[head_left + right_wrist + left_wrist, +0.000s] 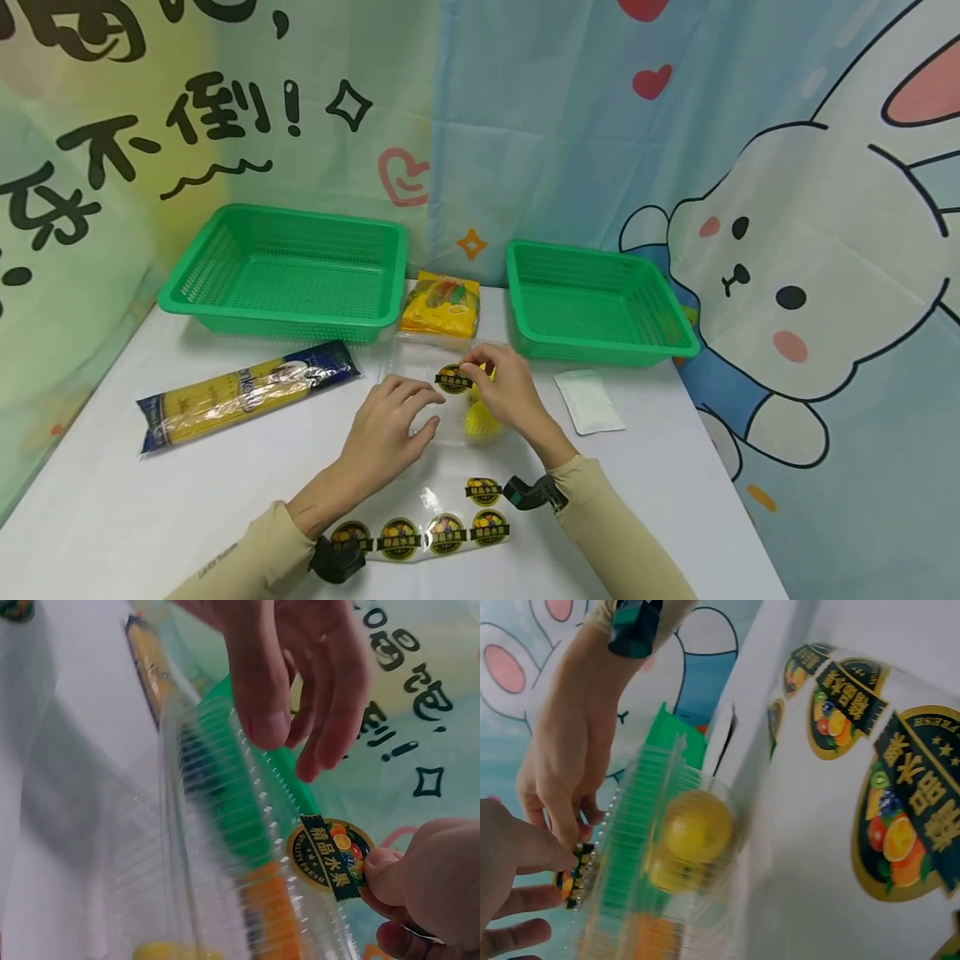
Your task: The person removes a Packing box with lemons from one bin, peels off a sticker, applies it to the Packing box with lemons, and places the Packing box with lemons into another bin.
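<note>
A round black-and-gold fruit sticker [453,379] is pinched at its edge between the thumb and forefinger of my right hand [510,387]. It is held at the rim of a clear plastic box [176,825]; whether it touches the lid, I cannot tell. Yellow round fruit [697,825] shows through the box wall. My left hand [386,421] hovers by the box's left side, fingers loosely bent, holding nothing. Nearer me lies a sticker sheet [408,496] bearing several more of these stickers, partly under my left wrist.
Two green baskets [300,323] [600,348] stand at the back. Between them is a yellow food packet [441,307]. A long pasta packet [247,394] lies to the left, and a small white packet [589,402] to the right. A printed curtain [517,150] hangs behind the table.
</note>
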Tool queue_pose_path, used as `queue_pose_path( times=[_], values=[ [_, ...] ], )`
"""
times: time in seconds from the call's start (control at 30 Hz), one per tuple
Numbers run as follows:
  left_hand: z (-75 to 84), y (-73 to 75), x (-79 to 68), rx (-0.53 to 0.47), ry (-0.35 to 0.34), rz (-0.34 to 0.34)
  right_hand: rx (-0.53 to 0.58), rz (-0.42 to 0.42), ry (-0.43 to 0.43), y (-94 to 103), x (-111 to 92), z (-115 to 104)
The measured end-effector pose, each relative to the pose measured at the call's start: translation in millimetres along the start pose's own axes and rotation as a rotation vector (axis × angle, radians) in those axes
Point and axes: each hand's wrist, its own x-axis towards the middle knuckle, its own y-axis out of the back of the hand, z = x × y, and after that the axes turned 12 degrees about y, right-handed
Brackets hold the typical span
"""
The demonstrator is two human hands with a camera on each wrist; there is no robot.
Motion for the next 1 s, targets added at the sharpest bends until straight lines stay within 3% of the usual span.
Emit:
queue_pose_path(
  times=[0.2, 0.37, 0.47, 0.63, 0.73, 0.87, 1.0],
  values=[
    [-4.1, -4.1, -3.2, 0.13, -0.047, -0.004, -0.093, 0.012, 0.027, -9.9, 3, 9],
    [-4.8, -7.2, -3.8, 0.293, -0.047, -0.098, -0.168, 0.033, 0.07, -18.7, 0, 12],
    [-5.4, -9.9, -5.2, 0.339, -0.039, -0.141, -0.195, 0.037, 0.086, -23.6, -2, 12],
    [-6.4, -13.2, -8.1, 0.337, -0.018, -0.142, -0.26, 0.035, 0.084, -27.6, -3, 13],
    [-6.9, -12.8, -8.1, 0.34, -0.007, -0.125, -0.296, 0.055, 0.03, -25.7, -3, 14],
    [-9.6, -8.3, -8.1, 0.328, -0.007, -0.09, -0.315, 0.096, -0.044, -16.0, -4, 20],
    [-15.1, -0.9, -8.2, 0.243, 0.046, -0.069, -0.269, 0.156, -0.066, 0.4, -8, 32]
  ],
)
